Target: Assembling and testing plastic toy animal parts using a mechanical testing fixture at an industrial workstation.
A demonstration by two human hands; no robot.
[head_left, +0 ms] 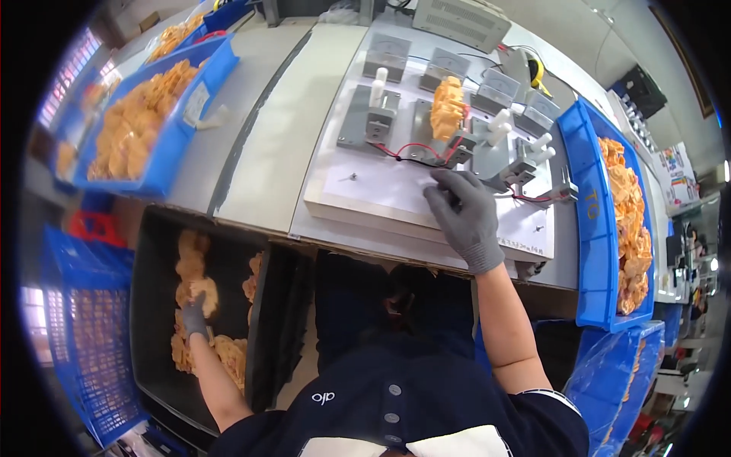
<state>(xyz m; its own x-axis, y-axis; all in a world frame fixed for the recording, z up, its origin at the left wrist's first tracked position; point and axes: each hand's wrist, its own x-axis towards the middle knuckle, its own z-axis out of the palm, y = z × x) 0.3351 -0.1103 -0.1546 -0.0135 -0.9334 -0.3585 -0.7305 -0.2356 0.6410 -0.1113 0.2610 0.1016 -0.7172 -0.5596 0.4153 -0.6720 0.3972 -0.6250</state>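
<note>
My right hand (468,221), in a grey glove, has its fingers curled at the front of a test fixture (365,199); whatever they may hold is hidden. Just beyond it, an orange moulded part (448,110) stands in the fixture among grey blocks and toggle clamps with white handles (499,129). Red and black wires (415,156) run between the blocks. Down to the left, my gloved left hand (195,316) reaches into a black bin (156,251). Its fingers close on a pale orange moulded part (203,295), partly covered by the hand, above several similar parts.
Blue crates of orange parts stand at the left (171,156) and right (590,221) of the bench. Small panel meters (442,65) line the fixture's back, with a beige instrument (464,21) behind. A blue basket (95,343) stands beside the black bin.
</note>
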